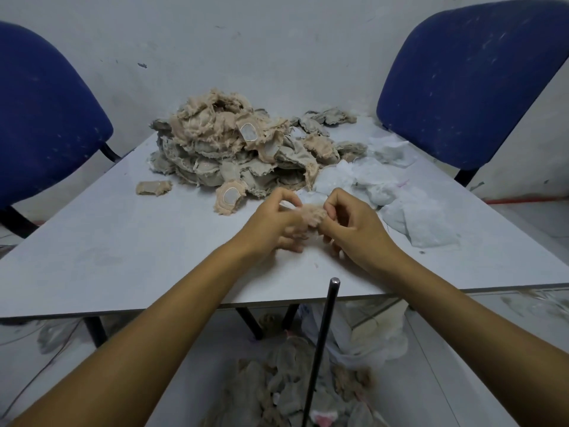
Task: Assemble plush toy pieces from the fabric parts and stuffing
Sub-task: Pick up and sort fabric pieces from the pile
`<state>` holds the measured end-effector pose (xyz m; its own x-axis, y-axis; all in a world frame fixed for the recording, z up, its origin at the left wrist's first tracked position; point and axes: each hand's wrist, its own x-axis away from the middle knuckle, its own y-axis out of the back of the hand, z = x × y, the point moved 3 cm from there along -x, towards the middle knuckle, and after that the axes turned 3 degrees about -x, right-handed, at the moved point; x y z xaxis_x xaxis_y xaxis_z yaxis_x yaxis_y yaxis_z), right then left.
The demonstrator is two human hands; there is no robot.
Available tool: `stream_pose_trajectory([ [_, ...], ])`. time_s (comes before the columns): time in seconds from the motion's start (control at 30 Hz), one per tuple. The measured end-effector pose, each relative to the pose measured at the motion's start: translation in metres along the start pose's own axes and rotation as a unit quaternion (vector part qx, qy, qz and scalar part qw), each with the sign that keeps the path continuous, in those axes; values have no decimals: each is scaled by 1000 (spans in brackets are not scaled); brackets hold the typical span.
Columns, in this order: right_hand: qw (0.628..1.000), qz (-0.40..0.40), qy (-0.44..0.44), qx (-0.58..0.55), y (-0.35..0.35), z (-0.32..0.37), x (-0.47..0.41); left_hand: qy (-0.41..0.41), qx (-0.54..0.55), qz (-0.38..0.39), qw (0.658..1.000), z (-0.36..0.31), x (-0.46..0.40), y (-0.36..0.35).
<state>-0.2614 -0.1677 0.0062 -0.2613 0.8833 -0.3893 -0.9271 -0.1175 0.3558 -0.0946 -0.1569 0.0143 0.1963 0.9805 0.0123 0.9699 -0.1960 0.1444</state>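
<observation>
Both hands meet over the middle of the white table [123, 257]. Between them is a small beige fuzzy plush piece [312, 214]. My left hand [274, 224] pinches its left side with curled fingers, and my right hand [351, 224] pinches its right side. Behind them rises a big pile of beige and grey fabric parts [234, 149]. Two loose beige pieces lie in front of the pile, one [229, 197] near my left hand, another [153, 188] further left. Pale stuffing or thin white material [385, 186] lies to the right.
Two blue chairs stand at the far corners, one on the left [46, 112] and one on the right [474, 84]. A dark metal rod [323, 343] stands upright at the table's near edge. Under the table lie more plush pieces [292, 389] and a plastic bag [369, 334].
</observation>
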Motion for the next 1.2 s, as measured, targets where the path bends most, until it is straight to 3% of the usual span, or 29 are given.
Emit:
stream_pose_trajectory([
  [0.03, 1000, 13, 1, 3, -1, 0, 0, 42, 76, 35, 996, 0, 0, 2],
  [0.1, 999, 46, -2, -8, -2, 1, 2, 65, 90, 55, 992, 1, 0, 6],
  [0.2, 984, 80, -45, -154, -1, 2, 0, 24, 71, -6, 997, 6, 1, 10],
  [0.3, 954, 32, -112, -275, 3, -4, -5, 6, 46, 102, 994, 2, 5, 10],
  [0.33, 957, 19, -116, -264, 3, -6, -5, -4, 0, 110, 994, 0, 5, 12],
  [0.4, 974, 28, -98, -202, 2, -7, -4, -42, -142, 9, 989, 0, -2, 27],
  [0.47, 985, 58, -72, -146, -2, -5, -2, -46, -365, -103, 924, 2, -7, 46],
  [0.53, 987, 74, -60, -131, -4, -3, -1, 3, -497, -104, 861, 10, -8, 59],
  [0.63, 988, 75, -58, -124, -3, -3, -2, 31, -545, -77, 834, 20, -4, 62],
  [0.77, 989, 71, -61, -116, -4, -2, -1, -101, -435, -155, 881, 7, 4, 48],
  [0.83, 995, 68, -41, -61, -5, 0, -1, -144, -360, -124, 914, 1, 9, 39],
  [0.93, 995, 89, 31, 35, -7, 5, 0, -133, -294, -39, 946, 0, 9, 23],
  [1.03, 994, 68, 58, 57, -4, 6, 2, -111, -183, -45, 976, 1, 6, 15],
  [1.13, 997, 63, 32, 24, -3, 0, 0, -82, -110, -26, 990, 1, 3, 16],
  [1.2, 996, 55, -6, -67, -2, -3, -1, -72, -92, 23, 993, 2, 3, 15],
])
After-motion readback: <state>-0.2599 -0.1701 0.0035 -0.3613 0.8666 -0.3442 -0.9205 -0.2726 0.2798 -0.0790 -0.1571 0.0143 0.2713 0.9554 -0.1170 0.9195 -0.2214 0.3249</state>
